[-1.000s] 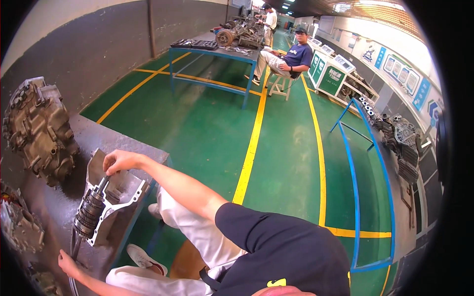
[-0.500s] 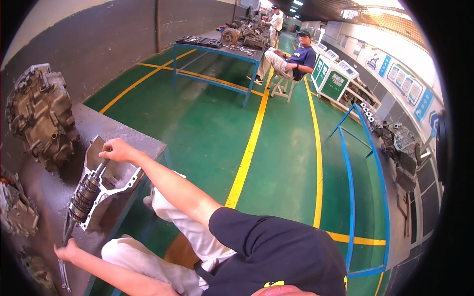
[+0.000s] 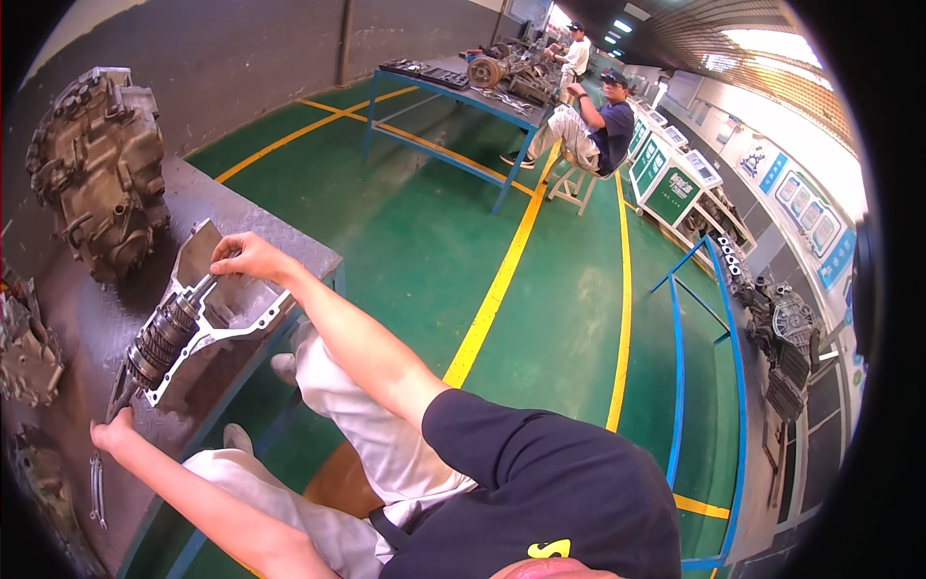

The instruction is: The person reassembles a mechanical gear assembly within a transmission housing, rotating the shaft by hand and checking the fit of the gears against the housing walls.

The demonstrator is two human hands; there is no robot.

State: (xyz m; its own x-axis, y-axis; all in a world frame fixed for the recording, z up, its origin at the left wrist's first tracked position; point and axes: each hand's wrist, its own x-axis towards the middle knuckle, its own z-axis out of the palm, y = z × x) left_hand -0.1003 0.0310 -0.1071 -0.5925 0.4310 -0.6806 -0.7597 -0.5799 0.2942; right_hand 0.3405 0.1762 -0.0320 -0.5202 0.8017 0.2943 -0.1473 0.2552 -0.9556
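Note:
A dark steel gear shaft [image 3: 162, 340] with a stack of gears lies slanted along an opened, pale metal gearbox housing [image 3: 236, 307] near the bench edge. At the far end, my right hand [image 3: 253, 259] pinches the thin bare end of the shaft. My left hand [image 3: 118, 431] is closed at the near end, where a dark rod-like part comes out below the gears; its fingers are partly hidden. A pair of slim wrenches [image 3: 97, 490] lies on the bench just below my left hand.
A large brown gearbox [image 3: 106, 174] stands on the metal bench [image 3: 198, 183]; more castings [image 3: 27, 347] lie at its left. Beyond, a seated person [image 3: 608, 125] and a standing person [image 3: 576, 53] are near a blue-framed table [image 3: 449, 87] with parts. A blue frame [image 3: 738, 386] stands at right.
The view has shifted, so the bench and parts sit higher in the picture. Both my hands stay on the gear shaft's ends. The seated person has raised a hand.

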